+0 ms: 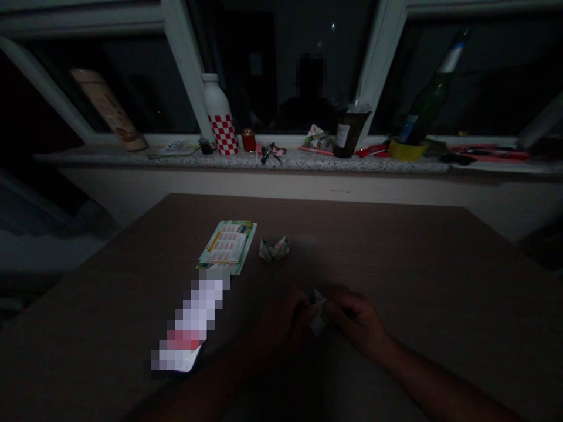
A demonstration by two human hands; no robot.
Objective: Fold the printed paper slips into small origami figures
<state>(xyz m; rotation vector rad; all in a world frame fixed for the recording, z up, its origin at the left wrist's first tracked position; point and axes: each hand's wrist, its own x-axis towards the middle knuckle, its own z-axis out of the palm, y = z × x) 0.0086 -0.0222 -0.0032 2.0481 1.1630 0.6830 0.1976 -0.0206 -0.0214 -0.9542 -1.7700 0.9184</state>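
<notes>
Low over the near middle of the table, a small piece of folded printed paper (318, 319) is pinched between both hands. My left hand (281, 319) grips its left side, its fingers dim in shadow. From the right, my right hand (358, 319) presses thumb and fingers on the paper's upper right edge. Just beyond them stands a folded paper boat (274, 248) with two raised points, touched by neither hand. Dim light hides the fine folds of the held piece.
Left on the table (417, 264) lie a stack of printed sheets (226, 246) and a lit, blurred-out phone (193, 316). Behind, the stone windowsill (176, 161) carries a checkered bottle (222, 120), a dark cup (349, 132), a green glass bottle (428, 99) and a tall tan flask (109, 111).
</notes>
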